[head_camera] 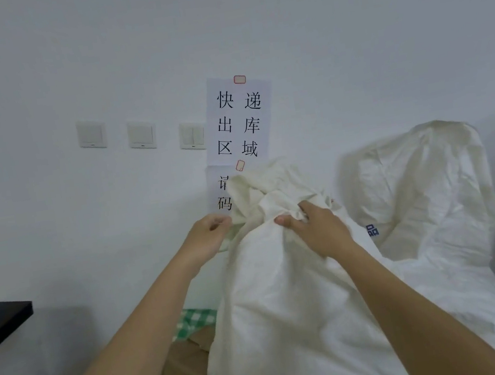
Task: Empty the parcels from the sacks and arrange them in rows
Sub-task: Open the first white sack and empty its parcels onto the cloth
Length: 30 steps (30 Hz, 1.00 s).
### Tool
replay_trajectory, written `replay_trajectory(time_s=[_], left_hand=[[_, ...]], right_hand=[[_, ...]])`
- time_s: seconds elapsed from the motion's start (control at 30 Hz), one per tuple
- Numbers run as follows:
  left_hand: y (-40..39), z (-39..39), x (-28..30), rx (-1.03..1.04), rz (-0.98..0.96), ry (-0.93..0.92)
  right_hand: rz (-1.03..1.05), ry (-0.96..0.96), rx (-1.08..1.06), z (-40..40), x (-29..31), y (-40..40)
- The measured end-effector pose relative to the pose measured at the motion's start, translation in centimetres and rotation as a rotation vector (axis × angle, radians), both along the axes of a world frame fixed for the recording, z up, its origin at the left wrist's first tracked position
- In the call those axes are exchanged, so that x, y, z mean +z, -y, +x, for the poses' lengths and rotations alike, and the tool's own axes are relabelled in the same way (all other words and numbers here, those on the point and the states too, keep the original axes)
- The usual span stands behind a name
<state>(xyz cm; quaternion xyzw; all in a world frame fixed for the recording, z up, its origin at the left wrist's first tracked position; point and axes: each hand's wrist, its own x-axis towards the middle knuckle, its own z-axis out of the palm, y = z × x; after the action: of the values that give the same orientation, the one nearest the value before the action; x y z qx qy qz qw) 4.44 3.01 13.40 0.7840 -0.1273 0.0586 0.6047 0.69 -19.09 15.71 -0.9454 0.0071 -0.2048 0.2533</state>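
Both hands are gripping the bunched top of a cream cloth sack standing near the wall: the left hand is pinching a fold at its left, the right hand is clutching fabric at centre. A second white sack is slumping to the right, beside it.

1 head view, facing the wall, close above sacks

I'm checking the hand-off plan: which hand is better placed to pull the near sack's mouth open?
Probably the left hand: it pinches the loose edge at the near sack top, free to pull outward. The right hand grips the bunched neck, steadying it.
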Motion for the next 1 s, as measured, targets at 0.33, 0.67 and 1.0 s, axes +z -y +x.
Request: replay_trajectory(time_s=[0.33, 0.67, 1.0], left_hand=[[3.0, 0.7, -1.6, -0.165, 0.335, -0.015], [6.1, 2.1, -0.5, -0.189, 0.473, 0.009], [3.7, 3.3, 0.6, -0.119, 0.117, -0.184]], right_hand=[[0.365, -0.043, 0.040, -1.8, -2.4, 3.0], [0.359, 0.061, 0.067, -2.4, -2.1, 6.4], [0.200, -0.331, -0.089, 0.9, -4.9, 7.7]])
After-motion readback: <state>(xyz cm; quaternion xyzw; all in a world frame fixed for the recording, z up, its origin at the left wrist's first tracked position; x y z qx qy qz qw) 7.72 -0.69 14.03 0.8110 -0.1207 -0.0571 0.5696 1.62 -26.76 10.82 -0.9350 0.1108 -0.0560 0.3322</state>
